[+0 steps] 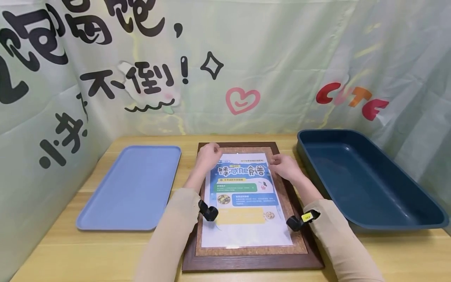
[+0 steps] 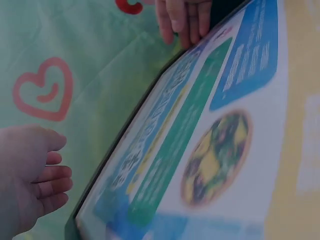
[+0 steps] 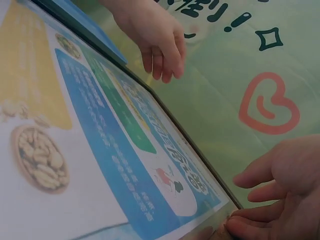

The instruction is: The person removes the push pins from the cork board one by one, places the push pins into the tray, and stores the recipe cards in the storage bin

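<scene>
Head view downward; wrist views close, share poster (image 1: pixel 243 200).

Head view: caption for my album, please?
Left hand and right hand near the top corners of a poster on a corkboard.

Light-blue tray (image 1: pixel 130 188), rounded corners, flat on wood-grain table (image 1: pixel 105 254), left side. Dark teal basin (image 1: pixel 370 180), deep-walled, on same table, right side. Pale green curtain (image 1: pixel 282 47) hung behind, creased; prints: bold black characters (image 1: pixel 152 80), four-point star (image 1: pixel 212 65), pink smiling heart (image 1: pixel 242 104), "CUTE" (image 1: pixel 359 94) in red, pink, orange.
</scene>
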Motion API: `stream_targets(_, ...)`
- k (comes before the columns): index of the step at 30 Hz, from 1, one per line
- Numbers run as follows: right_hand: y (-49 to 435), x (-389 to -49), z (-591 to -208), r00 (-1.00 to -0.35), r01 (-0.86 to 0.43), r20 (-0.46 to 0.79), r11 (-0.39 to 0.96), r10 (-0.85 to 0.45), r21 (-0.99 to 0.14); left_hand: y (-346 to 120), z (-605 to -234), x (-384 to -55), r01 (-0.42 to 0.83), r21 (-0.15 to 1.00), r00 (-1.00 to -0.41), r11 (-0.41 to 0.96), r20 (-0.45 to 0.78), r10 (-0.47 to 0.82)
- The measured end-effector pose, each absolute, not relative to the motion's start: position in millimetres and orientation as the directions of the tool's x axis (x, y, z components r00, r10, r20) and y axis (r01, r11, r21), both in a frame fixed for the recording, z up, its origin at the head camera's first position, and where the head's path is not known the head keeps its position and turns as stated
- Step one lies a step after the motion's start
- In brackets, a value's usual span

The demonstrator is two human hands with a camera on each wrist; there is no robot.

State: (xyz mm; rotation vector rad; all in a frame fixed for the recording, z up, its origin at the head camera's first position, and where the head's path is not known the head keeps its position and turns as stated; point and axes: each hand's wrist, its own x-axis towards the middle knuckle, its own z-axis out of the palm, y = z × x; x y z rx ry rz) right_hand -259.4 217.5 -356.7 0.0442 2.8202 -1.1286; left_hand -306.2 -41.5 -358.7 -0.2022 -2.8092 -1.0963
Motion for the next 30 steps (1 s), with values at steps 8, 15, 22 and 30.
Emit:
stream_targets(8, 211.6, -260.0, -351.2, -0.990, 0.108, -0.143, 0.701, 0.008, -0.705, -15.6, -369.0, -314.9, 0.137, 0.717, -0.989, 0.683, 0.141, 0.050)
stream_targets(15, 207.7, -261.8, -351.7, -0.988, 0.126, -0.152, 0.676, 0.021, -0.726, 3.0, -380.5, -325.8, 0.176, 0.715, -0.984, 0.676, 0.146, 0.102)
stream_targets(22, 203.3, -259.6, -354.1, -0.985, 0.161, -0.166, 0.629, 0.051, -0.761, 10.8, -386.1, -329.5, 0.121, 0.726, -0.991, 0.677, 0.129, 0.040)
stream_targets(30, 203.3, -256.4, -348.7, -0.973, 0.218, -0.218, 0.574, 0.070, -0.789, 18.9, -390.2, -330.2, 0.109, 0.695, -0.989, 0.711, 0.146, 0.009)
